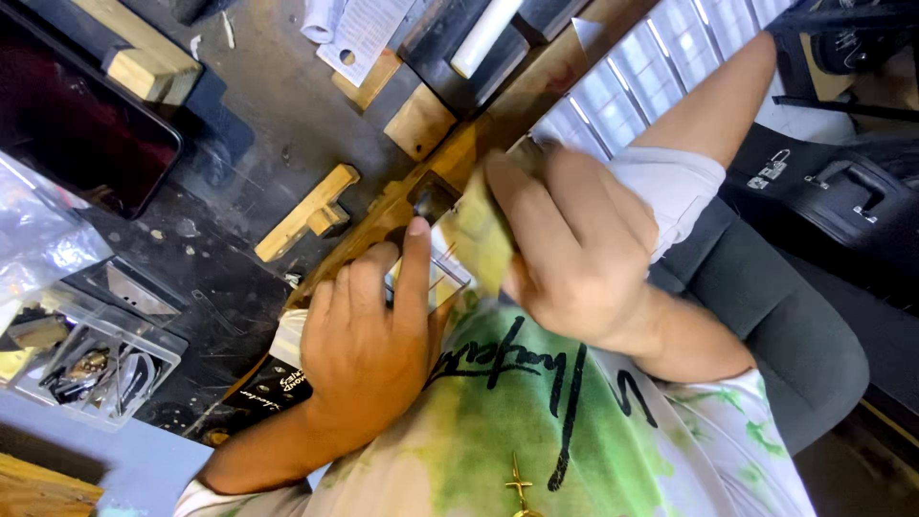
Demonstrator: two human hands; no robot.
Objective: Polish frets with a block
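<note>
A dark rectangular screen (81, 134) is shown upper left; a clear plastic parts box (91, 359) below it; a white printed sheet (364, 33) at top.

Head camera looks steeply down, close over workbench (239, 115)

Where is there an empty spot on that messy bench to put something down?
One bare patch of dark bench lies between the wood block and the small wooden piece. It is crowded by the plastic tray of small parts, and where the left hand and right hand work on the long wooden piece.
</note>
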